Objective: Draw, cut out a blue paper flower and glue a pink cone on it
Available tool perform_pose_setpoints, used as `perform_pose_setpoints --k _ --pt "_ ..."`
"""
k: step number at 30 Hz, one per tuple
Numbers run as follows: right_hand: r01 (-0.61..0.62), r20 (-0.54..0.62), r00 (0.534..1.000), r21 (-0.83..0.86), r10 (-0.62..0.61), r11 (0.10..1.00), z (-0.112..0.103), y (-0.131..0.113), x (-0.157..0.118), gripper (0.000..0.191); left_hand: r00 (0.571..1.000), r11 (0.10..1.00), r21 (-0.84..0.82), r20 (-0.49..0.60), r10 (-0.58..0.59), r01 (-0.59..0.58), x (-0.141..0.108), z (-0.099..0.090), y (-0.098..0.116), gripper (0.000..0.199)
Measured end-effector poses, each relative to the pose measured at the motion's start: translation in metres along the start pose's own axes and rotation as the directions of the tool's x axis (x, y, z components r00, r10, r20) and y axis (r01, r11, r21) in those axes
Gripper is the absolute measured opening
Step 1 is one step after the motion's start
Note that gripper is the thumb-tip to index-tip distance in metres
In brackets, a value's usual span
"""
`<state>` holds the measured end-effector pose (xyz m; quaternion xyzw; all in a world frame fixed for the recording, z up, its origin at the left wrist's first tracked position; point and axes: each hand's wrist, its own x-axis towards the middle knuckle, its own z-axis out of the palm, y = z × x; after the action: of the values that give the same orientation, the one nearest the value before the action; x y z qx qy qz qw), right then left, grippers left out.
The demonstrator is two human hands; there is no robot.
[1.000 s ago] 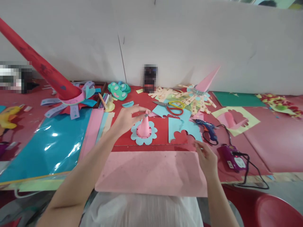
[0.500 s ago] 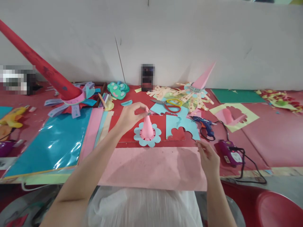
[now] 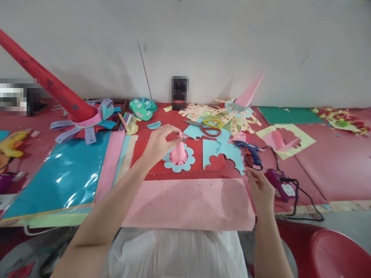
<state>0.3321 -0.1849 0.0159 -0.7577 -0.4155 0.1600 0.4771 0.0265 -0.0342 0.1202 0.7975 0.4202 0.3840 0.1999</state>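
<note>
My left hand (image 3: pixel 165 141) pinches the tip of a small pink paper cone (image 3: pixel 179 151) between thumb and fingers. The cone's cut tabs fan out at its base, over a light blue flower-shaped paper ring (image 3: pixel 189 163). My right hand (image 3: pixel 261 189) is beside the lower right corner of a cut light blue paper sheet (image 3: pixel 211 148). Its fingers are curled with the tips close together; what they hold, if anything, is too small to make out. In front of me lies a wide pink paper sheet (image 3: pixel 185 204).
Scissors (image 3: pixel 207 125) lie behind the blue sheet. To the right are a blue glue gun (image 3: pixel 249 150) and a purple power socket (image 3: pixel 282 187) with black cords. A tall red paper cone (image 3: pixel 60 90) stands left, a pink cone hat (image 3: pixel 247 94) at the back.
The pink cone and blue ring have moved slightly back, away from me, with my left hand still at the tip. My right hand has shifted a little to the right.
</note>
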Motion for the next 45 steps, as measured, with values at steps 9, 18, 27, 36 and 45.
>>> perform_pose_setpoints --k 9,18,27,36,45 --pt "-0.041 -0.187 0.982 -0.059 0.029 0.997 -0.017 0.018 0.021 0.04 0.998 0.986 -0.151 0.008 -0.066 0.066 -0.008 -0.007 -0.015 0.028" --pt "-0.154 -0.187 0.979 -0.405 0.083 0.901 -0.027 0.017 0.074 0.034 0.942 0.963 -0.121 0.27 -0.2 0.239 -0.046 0.016 -0.062 0.048" --pt "-0.182 -0.159 0.982 -0.667 0.1 0.722 0.009 0.0 0.096 0.032 0.885 0.957 -0.091 0.413 -0.216 0.276 -0.041 0.032 -0.054 0.045" --pt "-0.32 -0.097 0.931 -0.68 0.351 0.66 0.026 -0.009 0.104 0.053 0.838 0.949 0.079 0.451 -0.308 0.306 -0.044 0.041 -0.059 0.053" --pt "-0.32 -0.086 0.936 -0.606 0.341 0.728 0.03 -0.002 0.12 0.038 0.852 0.957 0.087 0.438 -0.287 0.277 -0.047 0.043 -0.06 0.061"
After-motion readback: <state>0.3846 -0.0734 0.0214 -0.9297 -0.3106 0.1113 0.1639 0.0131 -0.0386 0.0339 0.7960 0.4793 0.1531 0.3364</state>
